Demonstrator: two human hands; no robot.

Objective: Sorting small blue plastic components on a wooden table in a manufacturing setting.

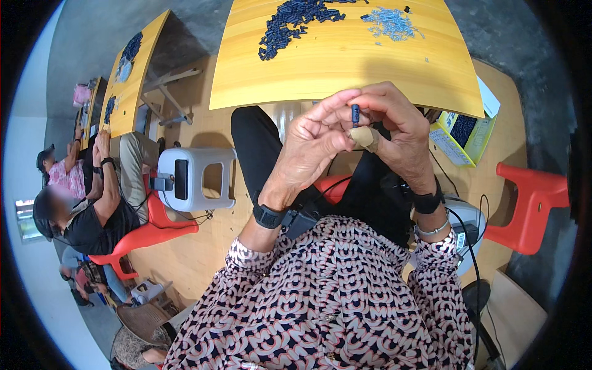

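Both my hands are raised together just off the near edge of the table, around a small dark blue cylindrical piece [355, 115]. The piece stands nearly upright, its lower end between the two thumbs. My left hand [311, 147] is closed, with its thumb and curled fingers meeting at the piece. My right hand [402, 131] is closed on it from the other side, and a tan covering [365, 137] wraps its thumb. Fingers hide part of the piece. On the tabletop [296, 83] beyond lie a heap of similar dark blue pieces [290, 28] and a pile of small clear pieces [393, 24].
At right, a yellow box [472, 157] holds more dark pieces, near a red stool [524, 206]. Left of me are a grey-white stool [196, 179] and a seated person [105, 216] at another table [140, 74]. Cables hang near both my wrists.
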